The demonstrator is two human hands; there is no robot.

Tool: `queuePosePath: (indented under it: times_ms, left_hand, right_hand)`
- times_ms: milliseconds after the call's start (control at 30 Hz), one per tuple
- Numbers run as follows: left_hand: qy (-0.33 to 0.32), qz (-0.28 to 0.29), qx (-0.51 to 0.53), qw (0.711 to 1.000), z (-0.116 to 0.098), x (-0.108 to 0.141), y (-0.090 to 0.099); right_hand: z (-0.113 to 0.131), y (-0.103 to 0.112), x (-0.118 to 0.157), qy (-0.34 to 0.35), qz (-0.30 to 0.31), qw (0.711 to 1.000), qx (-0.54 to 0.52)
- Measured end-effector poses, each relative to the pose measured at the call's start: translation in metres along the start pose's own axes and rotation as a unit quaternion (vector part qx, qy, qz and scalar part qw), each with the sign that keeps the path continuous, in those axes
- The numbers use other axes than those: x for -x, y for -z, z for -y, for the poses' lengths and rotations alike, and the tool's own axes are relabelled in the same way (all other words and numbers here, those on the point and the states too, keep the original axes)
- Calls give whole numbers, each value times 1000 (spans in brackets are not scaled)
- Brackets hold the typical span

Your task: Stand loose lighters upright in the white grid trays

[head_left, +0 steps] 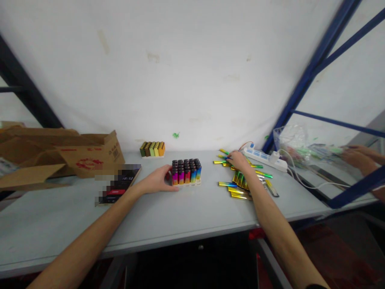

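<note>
A white tray [192,184] packed with upright lighters [186,171] stands mid-table. Black tops cap the lighters, and their bodies run from purple through red to blue. My left hand [158,180] is closed around the tray's left end, thumb in front and fingers toward the back. To the right, a loose pile of shiny gold, green and blue metallic sleeves [237,190] is spread over the table. My right hand [239,161] reaches into the back of this pile, fingers bent down and closed on a sleeve. Its fingertips are partly hidden.
A second tray of yellow and green lighters [152,149] sits by the wall. Left are an open cardboard box [93,154] and a partly pixelated phone-like screen [123,182]. A power strip [264,157], blue rack post [300,84] and another person's hands [357,156] are right.
</note>
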State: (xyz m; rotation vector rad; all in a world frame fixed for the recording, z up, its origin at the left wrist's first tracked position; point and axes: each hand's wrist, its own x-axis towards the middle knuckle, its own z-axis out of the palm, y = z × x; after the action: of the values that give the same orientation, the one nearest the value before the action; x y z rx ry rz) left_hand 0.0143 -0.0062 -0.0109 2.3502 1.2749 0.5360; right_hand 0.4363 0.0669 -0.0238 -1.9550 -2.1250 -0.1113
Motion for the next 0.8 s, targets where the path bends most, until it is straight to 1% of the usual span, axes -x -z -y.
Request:
queuePosePath:
  times_ms: [100, 167, 200, 233, 267, 333, 433, 467, 500, 533, 567, 600, 733, 800]
  left_hand:
    - [-4, 2, 5, 1000, 2, 0, 0]
    - [-1, 1, 5, 1000, 1, 0, 0]
    - [0, 2, 4, 1000, 1, 1, 0]
    - [1, 4, 2, 1000, 1, 1, 0]
    - [2, 5, 1, 1000, 0, 1, 1]
    - [4, 7, 2, 1000, 0, 1, 1]
    - [3, 3, 5, 1000, 0, 1, 1]
    - [1, 1, 6, 1000, 1, 1, 1]
    - [0, 0, 5, 1000, 1, 0, 1]
    - [-1, 0, 5, 1000, 1, 0, 1]
    - [-1, 0, 3, 1000, 1, 0, 1]
    - [-1, 0, 1, 1000, 2, 0, 1]
    - [-2, -4, 8, 1000, 1, 0, 0]
    - [-3, -10, 13, 1000, 0, 1, 0]
  right_hand:
    - [-1, 5, 3, -5, -30, 999, -42]
    - [0, 9, 4, -15, -78, 988, -133]
    - [1, 12, 5, -22, -109, 973, -201]
    - [3, 14, 6, -29, -138, 950, -280]
    - [7, 17, 7, -33, -158, 919, -361]
    - [16, 23, 10, -32, -167, 846, -505]
    - [36, 35, 18, -21, -129, 729, -672]
    - [44, 38, 21, -19, -111, 696, -709]
    - [51, 41, 25, -17, -91, 673, -734]
    - [59, 44, 28, -13, -70, 662, -746]
    - [66, 45, 31, -8, -51, 661, -749]
    - [72, 46, 34, -1, -33, 668, -743]
    - [96, 37, 42, 30, 27, 713, -700]
    - [105, 31, 45, 45, 33, 737, -674]
